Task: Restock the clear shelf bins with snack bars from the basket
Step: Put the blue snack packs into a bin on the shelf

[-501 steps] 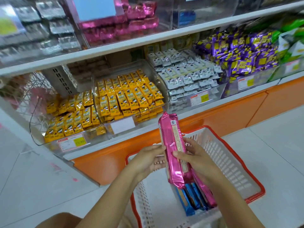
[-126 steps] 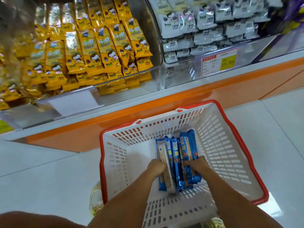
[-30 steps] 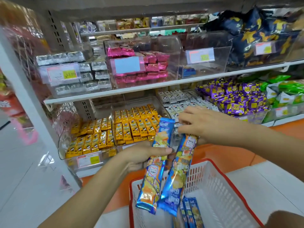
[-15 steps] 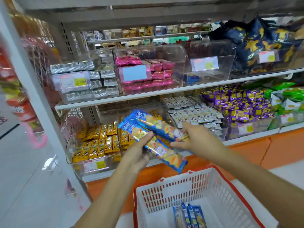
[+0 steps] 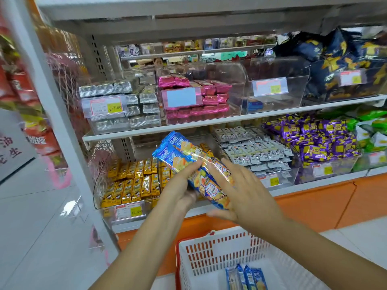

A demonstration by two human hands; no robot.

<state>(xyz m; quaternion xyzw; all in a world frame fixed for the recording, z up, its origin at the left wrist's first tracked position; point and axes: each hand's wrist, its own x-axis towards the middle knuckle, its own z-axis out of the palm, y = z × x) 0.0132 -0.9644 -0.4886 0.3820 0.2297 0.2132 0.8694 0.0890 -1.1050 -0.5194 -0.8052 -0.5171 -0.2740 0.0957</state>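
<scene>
Two blue snack bars (image 5: 189, 156), centre frame: left hand (image 5: 178, 191) grips beneath, right hand (image 5: 246, 194) lies flat on top. Squaring them, probably, for neat binning.

The blue snack bars (image 5: 184, 155) I hold wear glossy, crinkled film wrappers. The shelf bins (image 5: 293, 101) are clear, shiny plastic; the basket (image 5: 209, 254) is matt white plastic; the floor tiles (image 5: 41, 216) gleam smooth.

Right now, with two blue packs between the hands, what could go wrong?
The right hand only lies flat on the packs; the left hand alone grips them, so one glossy pack might slide off toward the yellow bars. The nearly empty bin holding a blue pack sits beside the pink bin, so a misplacement is possible.
</scene>
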